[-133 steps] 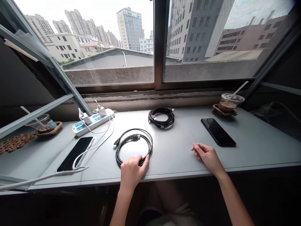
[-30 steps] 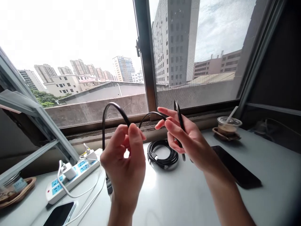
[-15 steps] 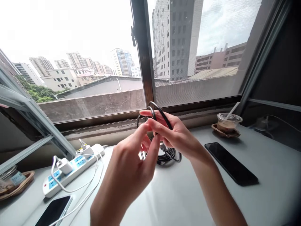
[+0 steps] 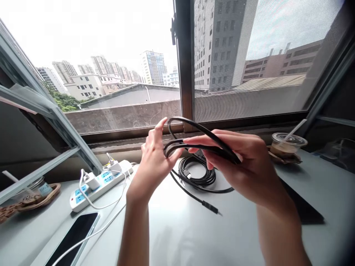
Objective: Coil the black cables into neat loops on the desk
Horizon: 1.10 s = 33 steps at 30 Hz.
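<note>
I'm gripping the looped black cable (image 4: 205, 130) in my right hand (image 4: 246, 166), above the flat-lying coil (image 4: 209, 179); my left hand (image 4: 154, 159) is spreading open at the bends. I'm apparently shaping smooth, springy loops, which are calling for steady control, the slim plug (image 4: 210, 207) dangling nearer me than the coil.

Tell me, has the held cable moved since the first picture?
Yes, upward: the cable lay on the desk, and now the right hand holds it up, its top loop before the window frame.
</note>
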Each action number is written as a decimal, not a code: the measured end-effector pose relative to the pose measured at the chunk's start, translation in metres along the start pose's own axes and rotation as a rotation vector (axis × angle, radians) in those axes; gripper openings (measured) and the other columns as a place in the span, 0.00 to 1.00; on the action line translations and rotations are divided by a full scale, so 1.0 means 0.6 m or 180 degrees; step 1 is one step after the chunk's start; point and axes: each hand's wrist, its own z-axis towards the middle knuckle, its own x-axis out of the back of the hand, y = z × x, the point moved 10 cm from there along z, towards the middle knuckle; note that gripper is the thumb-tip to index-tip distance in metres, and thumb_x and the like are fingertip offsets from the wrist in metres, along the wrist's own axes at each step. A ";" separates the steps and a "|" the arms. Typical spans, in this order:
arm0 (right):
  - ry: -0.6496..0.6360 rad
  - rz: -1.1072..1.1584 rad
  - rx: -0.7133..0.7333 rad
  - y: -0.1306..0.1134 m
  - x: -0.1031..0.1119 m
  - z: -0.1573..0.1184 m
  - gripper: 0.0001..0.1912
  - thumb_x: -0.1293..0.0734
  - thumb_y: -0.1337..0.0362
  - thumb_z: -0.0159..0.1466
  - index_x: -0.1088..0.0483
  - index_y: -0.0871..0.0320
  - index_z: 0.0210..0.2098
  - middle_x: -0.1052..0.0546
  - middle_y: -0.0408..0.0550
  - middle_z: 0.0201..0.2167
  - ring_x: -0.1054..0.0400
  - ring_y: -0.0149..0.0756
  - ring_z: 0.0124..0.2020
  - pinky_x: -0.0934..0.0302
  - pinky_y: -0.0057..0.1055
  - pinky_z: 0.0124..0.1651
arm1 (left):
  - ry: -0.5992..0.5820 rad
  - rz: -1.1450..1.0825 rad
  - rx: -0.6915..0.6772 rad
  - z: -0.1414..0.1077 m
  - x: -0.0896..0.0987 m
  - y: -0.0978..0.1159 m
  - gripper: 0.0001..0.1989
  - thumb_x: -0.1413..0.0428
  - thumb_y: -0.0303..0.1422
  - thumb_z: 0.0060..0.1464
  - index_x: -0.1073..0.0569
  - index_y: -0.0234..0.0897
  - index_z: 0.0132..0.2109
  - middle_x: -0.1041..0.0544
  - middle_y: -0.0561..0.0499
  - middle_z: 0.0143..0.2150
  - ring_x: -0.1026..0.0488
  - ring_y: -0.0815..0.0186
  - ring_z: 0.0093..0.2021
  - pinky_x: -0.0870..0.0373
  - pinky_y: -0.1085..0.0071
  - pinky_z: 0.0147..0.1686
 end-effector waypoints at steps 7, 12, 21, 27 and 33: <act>0.0494 0.0166 0.0050 -0.005 0.019 0.006 0.13 0.36 0.69 0.61 0.25 0.50 0.42 0.23 0.43 0.34 0.32 0.28 0.26 0.37 0.27 0.30 | 0.0874 -0.0823 0.0160 0.014 0.035 -0.029 0.15 0.47 0.37 0.53 0.28 0.35 0.22 0.25 0.49 0.26 0.29 0.69 0.26 0.34 0.75 0.29; 0.0405 -0.0151 -0.0251 0.028 0.006 0.019 0.15 0.37 0.69 0.60 0.27 0.52 0.46 0.23 0.44 0.38 0.31 0.28 0.24 0.35 0.27 0.30 | 0.1052 -0.0912 0.0625 0.003 0.041 -0.056 0.25 0.48 0.37 0.54 0.42 0.38 0.12 0.44 0.56 0.08 0.45 0.73 0.12 0.47 0.73 0.17; -0.0870 0.0743 -0.0683 0.039 -0.079 -0.001 0.14 0.38 0.58 0.64 0.26 0.59 0.42 0.26 0.41 0.20 0.42 0.22 0.12 0.48 0.21 0.14 | 0.1985 -0.0461 0.0370 -0.034 0.082 0.014 0.24 0.51 0.37 0.57 0.43 0.37 0.14 0.49 0.58 0.13 0.50 0.74 0.16 0.49 0.72 0.20; -0.0479 0.1037 -0.0833 0.015 -0.055 -0.009 0.11 0.36 0.64 0.63 0.25 0.54 0.43 0.35 0.36 0.11 0.41 0.24 0.11 0.47 0.21 0.13 | 0.0972 -0.0922 0.0657 0.009 -0.008 -0.038 0.20 0.52 0.35 0.54 0.47 0.38 0.17 0.45 0.57 0.15 0.48 0.74 0.17 0.49 0.74 0.18; 0.0682 0.1097 -0.0861 -0.004 0.009 -0.031 0.12 0.33 0.63 0.61 0.24 0.48 0.44 0.42 0.33 0.07 0.54 0.21 0.05 0.57 0.22 0.07 | 0.0198 -0.0553 0.0973 0.008 -0.077 -0.030 0.20 0.55 0.37 0.55 0.45 0.39 0.16 0.38 0.52 0.15 0.37 0.67 0.20 0.46 0.73 0.19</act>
